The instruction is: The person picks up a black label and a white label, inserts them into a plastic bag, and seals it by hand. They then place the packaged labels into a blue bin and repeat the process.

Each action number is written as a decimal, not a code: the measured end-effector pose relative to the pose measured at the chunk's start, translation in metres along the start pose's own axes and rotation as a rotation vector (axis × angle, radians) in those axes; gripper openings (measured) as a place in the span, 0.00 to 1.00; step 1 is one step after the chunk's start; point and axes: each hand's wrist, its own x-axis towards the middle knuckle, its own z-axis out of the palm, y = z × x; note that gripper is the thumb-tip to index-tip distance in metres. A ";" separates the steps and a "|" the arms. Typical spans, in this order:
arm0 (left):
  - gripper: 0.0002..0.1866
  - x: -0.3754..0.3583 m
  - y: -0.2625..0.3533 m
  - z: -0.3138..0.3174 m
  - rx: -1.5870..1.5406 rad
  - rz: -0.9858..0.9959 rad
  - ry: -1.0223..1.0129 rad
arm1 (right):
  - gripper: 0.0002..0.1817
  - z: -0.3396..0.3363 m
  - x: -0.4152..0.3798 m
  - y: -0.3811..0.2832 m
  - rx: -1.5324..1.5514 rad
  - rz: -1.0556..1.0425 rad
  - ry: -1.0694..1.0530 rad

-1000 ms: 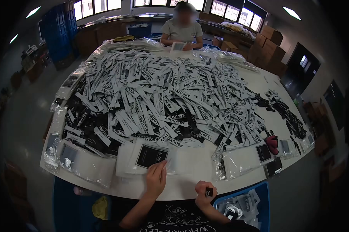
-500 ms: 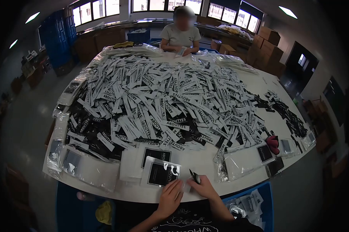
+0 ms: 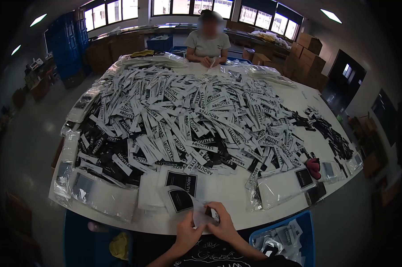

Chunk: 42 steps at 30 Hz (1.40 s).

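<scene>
At the near table edge, my left hand (image 3: 190,232) is closed on the lower edge of a frosted plastic bag (image 3: 180,200) with a black printed panel. The bag is bent up, its near edge lifted between my hands. My right hand (image 3: 222,222) is closed beside it, gripping a small black-and-white packet (image 3: 214,214) at the bag's raised edge; the fingers partly hide it. Just beyond lies another bag with a black ABOUTYES panel (image 3: 183,180), partly overlapped by the held one.
A wide heap of white and black ABOUTYES strips (image 3: 201,115) covers the middle of the white table (image 3: 236,196). Flat plastic bags (image 3: 105,196) lie along its edges. Small black pieces (image 3: 330,133) lie at right. Blue bins (image 3: 308,231) stand below. Opposite, a person (image 3: 207,44) handles something.
The bag's near edge has been lifted and bent up. My right hand has moved left to it with the packet, and my left hand has come down to grip the lower edge.
</scene>
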 end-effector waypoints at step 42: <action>0.33 0.018 0.017 -0.004 0.263 0.427 -0.008 | 0.06 -0.051 0.005 0.018 0.176 0.152 0.393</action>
